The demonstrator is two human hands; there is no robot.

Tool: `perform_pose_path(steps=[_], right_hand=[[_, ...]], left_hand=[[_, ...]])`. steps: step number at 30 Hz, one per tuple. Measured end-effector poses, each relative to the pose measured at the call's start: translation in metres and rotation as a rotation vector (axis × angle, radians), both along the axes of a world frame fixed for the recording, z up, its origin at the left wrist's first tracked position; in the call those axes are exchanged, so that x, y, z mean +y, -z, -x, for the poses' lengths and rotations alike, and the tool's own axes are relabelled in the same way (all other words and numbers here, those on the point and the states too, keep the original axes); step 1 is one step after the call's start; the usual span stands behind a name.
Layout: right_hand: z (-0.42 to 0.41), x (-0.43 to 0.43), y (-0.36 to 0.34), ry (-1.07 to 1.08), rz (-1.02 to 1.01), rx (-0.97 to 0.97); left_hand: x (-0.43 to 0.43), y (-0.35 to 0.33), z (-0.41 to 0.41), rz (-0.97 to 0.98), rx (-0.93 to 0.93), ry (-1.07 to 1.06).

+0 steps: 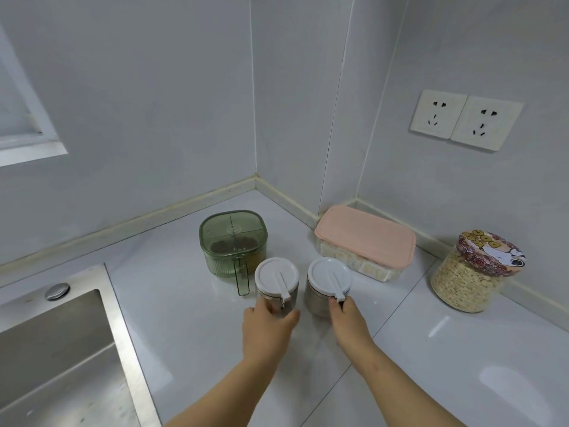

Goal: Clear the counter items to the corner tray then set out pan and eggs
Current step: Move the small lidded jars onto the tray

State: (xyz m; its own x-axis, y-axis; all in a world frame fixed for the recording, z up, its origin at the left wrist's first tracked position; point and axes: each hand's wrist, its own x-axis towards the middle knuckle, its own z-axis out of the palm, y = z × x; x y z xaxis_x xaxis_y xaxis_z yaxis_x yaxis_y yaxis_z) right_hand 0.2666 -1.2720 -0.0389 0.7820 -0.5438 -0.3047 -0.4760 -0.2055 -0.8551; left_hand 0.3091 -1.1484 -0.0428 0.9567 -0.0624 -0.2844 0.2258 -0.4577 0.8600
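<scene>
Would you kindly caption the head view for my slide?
Left hand holds the left white-lidded jar and right hand the right white-lidded jar, near a green container on the counter.

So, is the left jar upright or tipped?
Upright: the left jar stands on the counter, white lid on top, the left hand gripping its side.

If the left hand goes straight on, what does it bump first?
The left jar; the left hand already grips it. Past it, probably the green box, though depth is hard to judge.
</scene>
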Motion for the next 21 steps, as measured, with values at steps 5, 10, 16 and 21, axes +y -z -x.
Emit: perform_pose_path(steps=[5,10,16,21], right_hand=[[0.002,-0.001,0.003,-0.001,-0.041,0.002],[0.003,-0.001,-0.008,0.021,-0.219,-0.016],[0.002,-0.004,-0.016,0.107,-0.465,0.027],[0.002,-0.007,-0.014,0.155,-0.447,0.059]], left_hand=[[0.009,-0.006,-0.001,0.124,0.069,0.037],[0.011,-0.013,-0.004,0.344,0.252,0.045],[0.010,-0.014,-0.009,0.397,0.303,0.025],[0.005,-0.014,-0.015,0.349,0.323,-0.088]])
